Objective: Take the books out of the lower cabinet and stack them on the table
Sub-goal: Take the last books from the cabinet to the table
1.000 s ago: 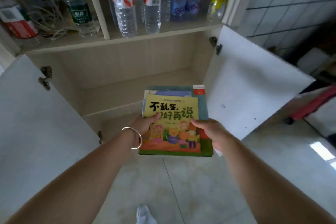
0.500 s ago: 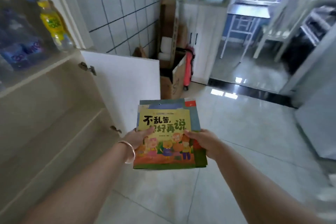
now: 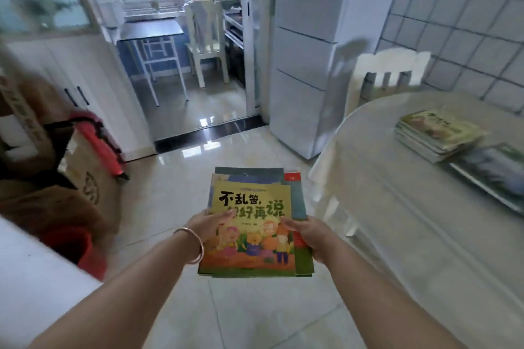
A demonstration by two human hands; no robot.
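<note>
Both hands carry a small pile of thin picture books [image 3: 252, 221], the top one yellow-green with black Chinese characters and cartoon animals on its cover. The pile is held level in the air above the pale tiled floor [image 3: 255, 314], in front of the body, not touching any furniture.

Left hand [image 3: 208, 225]: grips the pile's left edge, thumb laid flat across the top cover, the other fingers hidden under the books. A rose-gold metal bangle [image 3: 192, 245] sits on that wrist.

Right hand [image 3: 307, 235]: grips the right edge, thumb on the cover, fingers curled beneath and out of sight.

To the right stands a round table with a pale, glossy cloth [image 3: 397, 207]. On its far side lies a stack of similar picture books [image 3: 438, 133], green cover uppermost, with a larger flat book or sheet [image 3: 493, 170] just beside it, partly blurred. The carried pile is well apart from that stack, left of the table's edge.

A white wooden chair [image 3: 388, 73] stands behind the table, next to a white refrigerator [image 3: 306, 65]. Brown cardboard boxes [image 3: 71, 178] and a red item sit at the left wall. View is motion-blurred at the edges.
</note>
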